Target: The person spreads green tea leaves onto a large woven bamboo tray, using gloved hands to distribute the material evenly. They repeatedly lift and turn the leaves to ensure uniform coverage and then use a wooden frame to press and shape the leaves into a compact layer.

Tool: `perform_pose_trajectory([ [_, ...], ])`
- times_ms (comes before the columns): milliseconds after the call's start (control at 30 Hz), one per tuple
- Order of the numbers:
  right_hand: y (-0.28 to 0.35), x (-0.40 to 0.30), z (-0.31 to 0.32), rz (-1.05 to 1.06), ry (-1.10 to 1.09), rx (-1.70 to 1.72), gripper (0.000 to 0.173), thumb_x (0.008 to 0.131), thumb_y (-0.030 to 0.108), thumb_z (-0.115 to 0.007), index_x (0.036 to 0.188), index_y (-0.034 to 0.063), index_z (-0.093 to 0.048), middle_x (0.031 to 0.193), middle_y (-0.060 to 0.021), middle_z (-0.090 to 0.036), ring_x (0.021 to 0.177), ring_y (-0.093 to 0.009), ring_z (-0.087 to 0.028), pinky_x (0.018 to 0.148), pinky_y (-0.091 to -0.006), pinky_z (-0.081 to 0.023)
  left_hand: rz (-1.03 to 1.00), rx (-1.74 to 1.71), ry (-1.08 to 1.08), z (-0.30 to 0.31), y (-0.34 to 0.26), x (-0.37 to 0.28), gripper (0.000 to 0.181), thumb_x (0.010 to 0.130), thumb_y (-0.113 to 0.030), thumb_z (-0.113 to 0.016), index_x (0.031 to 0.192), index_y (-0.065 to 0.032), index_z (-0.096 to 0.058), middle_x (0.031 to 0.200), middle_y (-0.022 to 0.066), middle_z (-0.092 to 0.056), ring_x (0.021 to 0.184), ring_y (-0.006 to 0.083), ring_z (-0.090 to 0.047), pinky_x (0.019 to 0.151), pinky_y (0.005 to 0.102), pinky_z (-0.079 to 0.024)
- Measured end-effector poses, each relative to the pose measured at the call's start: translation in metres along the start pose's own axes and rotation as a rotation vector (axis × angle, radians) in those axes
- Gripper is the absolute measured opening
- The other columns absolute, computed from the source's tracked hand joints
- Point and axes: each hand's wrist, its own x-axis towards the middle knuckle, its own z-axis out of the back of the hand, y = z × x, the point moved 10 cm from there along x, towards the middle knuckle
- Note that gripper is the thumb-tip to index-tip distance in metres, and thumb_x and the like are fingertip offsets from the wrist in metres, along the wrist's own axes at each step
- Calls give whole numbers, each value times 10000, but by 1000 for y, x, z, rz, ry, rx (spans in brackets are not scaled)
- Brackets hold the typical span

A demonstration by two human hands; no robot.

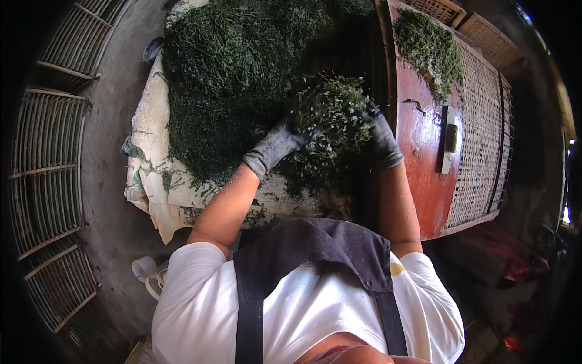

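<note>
Both my hands wear grey knit gloves and are in a loose clump of green stringy plant matter (334,109), which looks like seaweed. My left hand (278,143) is at the clump's left side and my right hand (384,134) at its right side. The clump is blurred, and white grains are scattered through it and around it. The fingers are mostly hidden by the strands. Behind and to the left rises a large heap of dark green strands (227,82). It lies on a pale, worn sheet (148,113) dusted with white grains.
At right stands a red-brown board (427,195) bearing a lighter green pile (429,50) and a flat scraper-like tool (449,141). A woven slatted tray (479,136) adjoins it. Slatted racks (47,168) line the left beyond a concrete floor (107,182). A white container (144,267) sits low at left.
</note>
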Motion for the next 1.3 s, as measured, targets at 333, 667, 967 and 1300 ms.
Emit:
perform_pose_trajectory([
  [333,-210,-17,10,-256,28,-1158,428,892,209,-737,1288,75,-649,1089,-105,-728,903,-205,-704,827,-363,-578,278,-241,-631,78,166,-29,663,1045,-168,-536,1624,-92,-221,1264,105,-705,1207,210,-639,1065,415,-496],
  [667,4,120,74,-84,-301,-857,524,1046,324,-549,1491,49,-532,1462,-111,-586,1360,-211,-526,1140,-366,-411,73,422,-627,84,63,-73,729,998,-199,-614,1633,-212,-257,1512,130,-535,1406,262,-501,1139,381,-436],
  [967,-200,114,84,-125,504,-408,495,1086,160,-448,1565,37,-420,1600,-109,-450,1497,-218,-380,1253,-377,-272,123,1637,-247,29,56,1,592,972,-190,-568,1535,-49,-452,1542,155,-500,1431,313,-463,1210,396,-359],
  [1300,-26,55,-22,-13,136,396,410,1011,63,-584,1419,27,-566,1337,-121,-664,1165,-236,-670,1009,-413,-571,-189,1741,-274,8,-31,-13,524,1012,-174,-449,1518,-42,-479,1414,122,-638,1234,301,-647,1077,404,-512],
])
